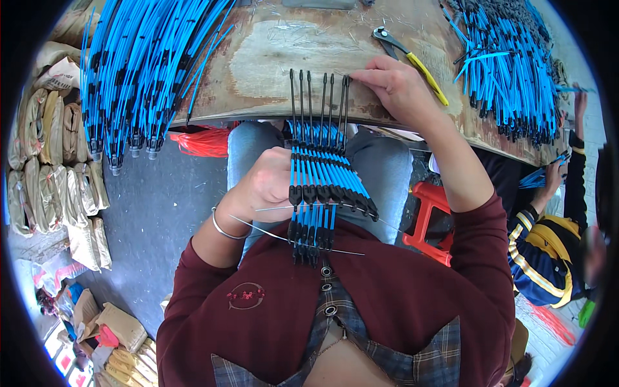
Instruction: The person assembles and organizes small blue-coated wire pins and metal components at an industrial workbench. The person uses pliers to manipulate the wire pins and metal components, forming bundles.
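Observation:
My left hand [272,177] is closed round the side of a fanned row of blue-and-black plastic strips [325,171], held upright in front of my chest. Thin metal wires [303,248] cross the lower part of the row, their ends sticking out on both sides. Several black tips [308,87] point away from me over the table edge. At the far right tip, my right hand [403,90] has thumb and forefinger pinched together on one black end. The exact contact there is small and hard to make out.
Yellow-handled pliers [422,72] lie on the worn wooden table [271,61] among scattered wire pieces. Piles of blue strips lie at the left [145,61] and right [509,80]. A red stool [429,219] stands at my right, near a co-worker in a striped jacket [545,258].

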Motion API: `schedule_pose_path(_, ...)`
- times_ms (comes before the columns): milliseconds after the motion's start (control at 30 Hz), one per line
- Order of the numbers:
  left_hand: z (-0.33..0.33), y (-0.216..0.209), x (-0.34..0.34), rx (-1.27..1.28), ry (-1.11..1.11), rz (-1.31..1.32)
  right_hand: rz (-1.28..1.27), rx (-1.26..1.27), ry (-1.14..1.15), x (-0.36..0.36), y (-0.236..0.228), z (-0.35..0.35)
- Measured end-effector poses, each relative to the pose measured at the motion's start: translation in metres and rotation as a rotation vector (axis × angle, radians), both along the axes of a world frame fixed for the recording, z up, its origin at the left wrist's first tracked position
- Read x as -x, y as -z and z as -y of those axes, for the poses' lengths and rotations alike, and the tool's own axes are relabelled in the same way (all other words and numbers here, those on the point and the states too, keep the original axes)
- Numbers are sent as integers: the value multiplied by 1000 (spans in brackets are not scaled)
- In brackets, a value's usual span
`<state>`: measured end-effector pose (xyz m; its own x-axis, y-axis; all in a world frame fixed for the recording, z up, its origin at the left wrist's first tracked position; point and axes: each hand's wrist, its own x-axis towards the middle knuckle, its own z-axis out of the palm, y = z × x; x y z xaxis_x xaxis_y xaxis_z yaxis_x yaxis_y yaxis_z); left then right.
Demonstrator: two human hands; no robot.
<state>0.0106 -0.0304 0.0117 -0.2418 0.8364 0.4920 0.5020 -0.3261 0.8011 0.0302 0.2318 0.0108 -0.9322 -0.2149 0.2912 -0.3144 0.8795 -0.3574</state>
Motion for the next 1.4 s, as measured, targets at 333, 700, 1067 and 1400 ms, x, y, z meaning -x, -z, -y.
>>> schedule_pose_path(333,0,-2,-3,4,-14,273,-36,-54,-58,12,-1,9)
schedule_pose_path(700,2,9,0,-39,-10,54,96,-402,-285,24,-29,22)
schedule_pose_path(1067,-6,4,-2,-76,-20,1,177,-122,-200,15,-24,13)
schedule_pose_path(1400,-6,-3,2,-30,-8,-3,212,-28,-211,21,-20,9)
